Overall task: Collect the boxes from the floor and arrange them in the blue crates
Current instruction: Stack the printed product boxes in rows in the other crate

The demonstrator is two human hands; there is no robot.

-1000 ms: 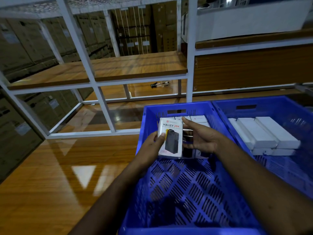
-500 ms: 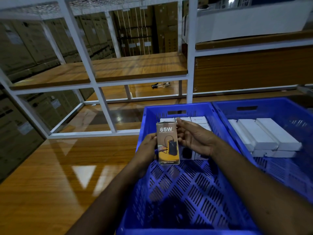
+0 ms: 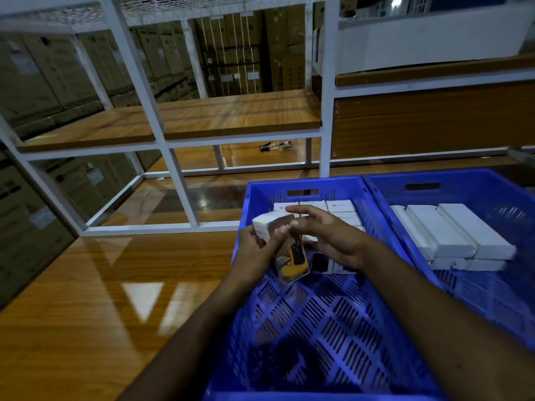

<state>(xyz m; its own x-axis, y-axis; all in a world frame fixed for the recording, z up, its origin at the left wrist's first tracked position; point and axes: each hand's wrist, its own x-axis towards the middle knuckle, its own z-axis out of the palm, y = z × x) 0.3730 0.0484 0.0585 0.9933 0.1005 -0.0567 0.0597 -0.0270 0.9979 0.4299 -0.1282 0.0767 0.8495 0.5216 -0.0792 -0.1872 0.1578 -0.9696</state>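
Left hand point(image 3: 254, 250) clamped on a small box point(image 3: 285, 250) — white top, yellow-and-black print lower down, tilted and motion-blurred — held over the near blue crate point(image 3: 318, 328). Right hand point(image 3: 327, 238) sits just right of the box, fingers point(image 3: 304, 211) curled over its top end, touching it; whether that hand truly grips or only steadies, cannot tell.

Step in hand, as I judge it: placing this box into the crate beside those already packed. Just beyond both hands, a row of white boxes point(image 3: 340, 206) lies against the crate's far wall, more partly hidden under the right hand. Next move likely calls for turning the box flat and seating it flush against that row — the mesh floor nearer than the hands is bare, so there is room.

Right of the right hand, a second blue crate point(image 3: 477, 189) holds long white boxes point(image 3: 463, 235) stacked in layers. Left of the hands, glossy wooden floor point(image 3: 101, 299); beyond, a white-framed rack point(image 3: 173, 175) with wooden shelves. Nothing stands in the way of the drop; the right hand itself covers part of the landing spot.
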